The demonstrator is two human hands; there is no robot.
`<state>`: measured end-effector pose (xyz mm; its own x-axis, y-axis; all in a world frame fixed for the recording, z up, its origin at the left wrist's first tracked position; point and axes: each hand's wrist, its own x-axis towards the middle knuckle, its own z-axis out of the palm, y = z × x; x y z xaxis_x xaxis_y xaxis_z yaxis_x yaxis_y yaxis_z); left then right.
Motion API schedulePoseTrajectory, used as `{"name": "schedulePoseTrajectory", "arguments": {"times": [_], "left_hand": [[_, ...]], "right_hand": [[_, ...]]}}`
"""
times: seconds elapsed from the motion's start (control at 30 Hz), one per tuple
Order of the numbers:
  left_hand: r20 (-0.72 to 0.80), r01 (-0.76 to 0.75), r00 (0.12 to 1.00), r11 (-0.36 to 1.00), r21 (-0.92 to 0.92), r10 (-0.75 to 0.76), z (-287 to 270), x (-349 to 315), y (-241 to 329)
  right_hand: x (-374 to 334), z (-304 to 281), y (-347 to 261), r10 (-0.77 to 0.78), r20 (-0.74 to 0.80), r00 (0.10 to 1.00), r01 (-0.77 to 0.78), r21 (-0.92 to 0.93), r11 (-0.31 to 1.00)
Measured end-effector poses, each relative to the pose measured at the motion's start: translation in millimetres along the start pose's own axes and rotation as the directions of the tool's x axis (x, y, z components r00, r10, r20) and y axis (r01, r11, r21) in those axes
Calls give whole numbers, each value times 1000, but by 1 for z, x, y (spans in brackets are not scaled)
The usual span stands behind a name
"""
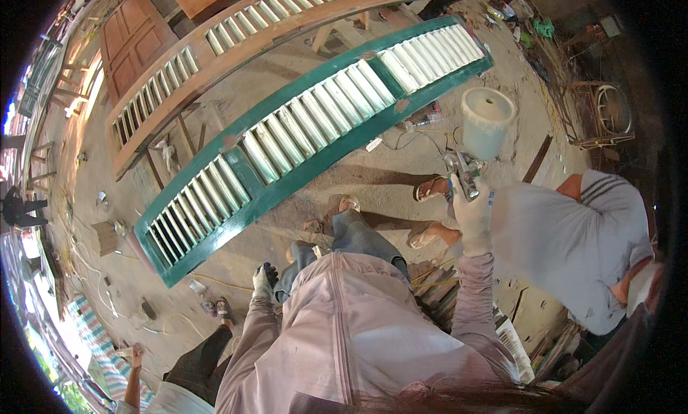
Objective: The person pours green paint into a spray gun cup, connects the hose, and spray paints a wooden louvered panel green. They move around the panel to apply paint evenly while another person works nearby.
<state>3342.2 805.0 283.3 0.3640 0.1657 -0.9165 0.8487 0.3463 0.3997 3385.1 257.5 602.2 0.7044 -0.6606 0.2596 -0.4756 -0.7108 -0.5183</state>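
My right hand (473, 215), in a pale glove, is raised at the right and closed around a silver metal tool (464, 176) that looks like a spray gun. My left hand (262, 283), also gloved, hangs low beside my left leg. Its fingers are curled at a small dark thing (270, 273) whose kind I cannot make out. Ahead of me lies a long, slightly curved louvred shutter panel (254, 188), with a green frame and white slats. Brownish patches show on its frame. Neither hand touches the panel.
A brown louvred panel (251, 34) rests on wooden supports behind. A whitish bucket (484, 131) stands beyond my right hand, with cords near it. One person (573, 235) bends close on my right; another person (193, 367) is at my lower left. Wood strips (441, 288) lie by my right side.
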Motion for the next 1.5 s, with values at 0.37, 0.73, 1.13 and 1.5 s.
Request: {"name": "schedulePoseTrajectory", "arguments": {"times": [0.37, 0.73, 1.13, 1.5], "left_hand": [[57, -1, 998, 999, 46, -2, 42, 8, 2], [2, -47, 999, 999, 7, 47, 53, 12, -27], [-21, -150, 987, 970, 192, 156, 45, 6, -61], [148, -357, 931, 751, 555, 333, 65, 37, -16]], "right_hand": [[-22, -4, -46, -274, 419, 865, -47, 613, 789], [48, 19, 50, -35, 313, 949, -85, 361, 929], [106, -16, 69, -33, 18, 999, 31, 83, 996], [51, -41, 22, 130, 504, 854, -402, 480, 779]]}}
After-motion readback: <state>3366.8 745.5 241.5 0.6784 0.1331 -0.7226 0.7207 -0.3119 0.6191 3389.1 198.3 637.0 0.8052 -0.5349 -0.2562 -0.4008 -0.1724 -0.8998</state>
